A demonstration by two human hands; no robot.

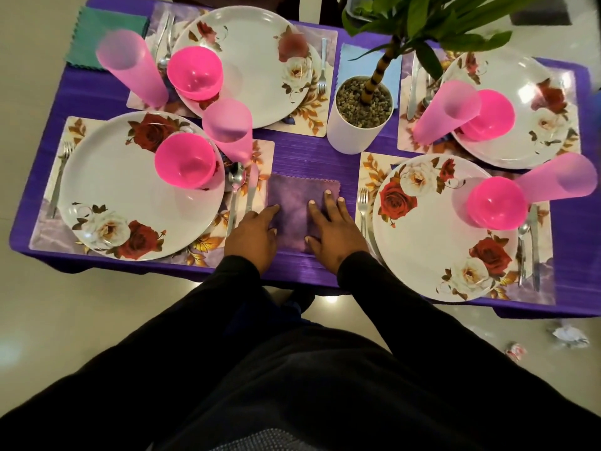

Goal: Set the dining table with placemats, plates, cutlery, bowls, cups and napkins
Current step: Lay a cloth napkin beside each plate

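i see my left hand (252,234) and right hand (331,231) pressing flat, fingers straight and slightly apart, on the purple napkin (297,206) between two plates.

Green napkin (107,37) corner under cup (131,68); plant (432,24) cropped at top.

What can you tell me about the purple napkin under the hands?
The purple napkin is a square of soft-looking cloth with zigzag edges. It lies flat on the purple tablecloth, near the front edge, between the two nearest placemats. Its colour is a bit paler and blotchier than the tablecloth. The left hand rests on its left edge and the right hand lies flat on its right side, fingers straight.
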